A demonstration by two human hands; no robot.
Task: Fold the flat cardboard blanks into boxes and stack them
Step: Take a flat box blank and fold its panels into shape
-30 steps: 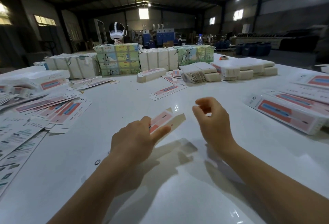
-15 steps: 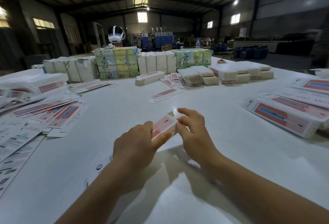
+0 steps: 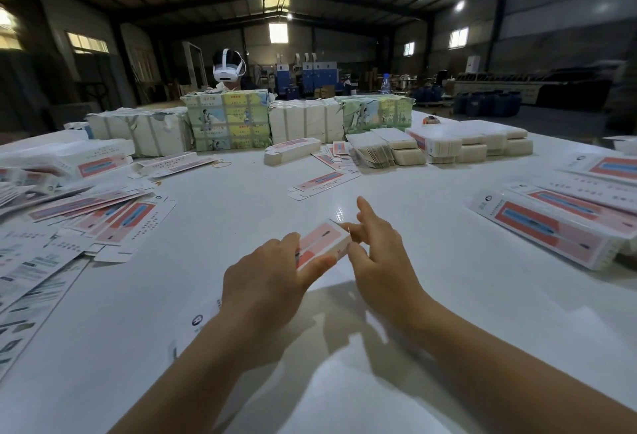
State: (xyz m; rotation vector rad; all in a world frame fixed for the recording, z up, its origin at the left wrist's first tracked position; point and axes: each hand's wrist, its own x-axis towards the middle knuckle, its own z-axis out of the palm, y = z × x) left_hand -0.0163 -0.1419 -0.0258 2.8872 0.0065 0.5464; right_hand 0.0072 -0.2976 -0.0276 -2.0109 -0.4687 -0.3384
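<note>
Your left hand (image 3: 265, 278) grips one pink-and-white cardboard box (image 3: 322, 238) mid-table, fingers curled around it. Your right hand (image 3: 377, 254) pinches its far end. One loose flat pink-printed blank (image 3: 322, 182) lies beyond.

The table (image 3: 431, 261) is smooth, glossy white, mirroring ceiling lights. At its centre, the box (image 3: 322, 238) is thin printed cardboard, pink and white, slightly sheeny. Flat blanks (image 3: 113, 223) at nine o'clock look like the same card; bundles (image 3: 227, 121) at twelve o'clock wear matt printed paper wrap.

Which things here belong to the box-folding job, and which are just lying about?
Job: box held in left hand and right hand; flat blanks; folded boxes.
Lying about: water bottle; rubber band; wrapped bundles.
</note>
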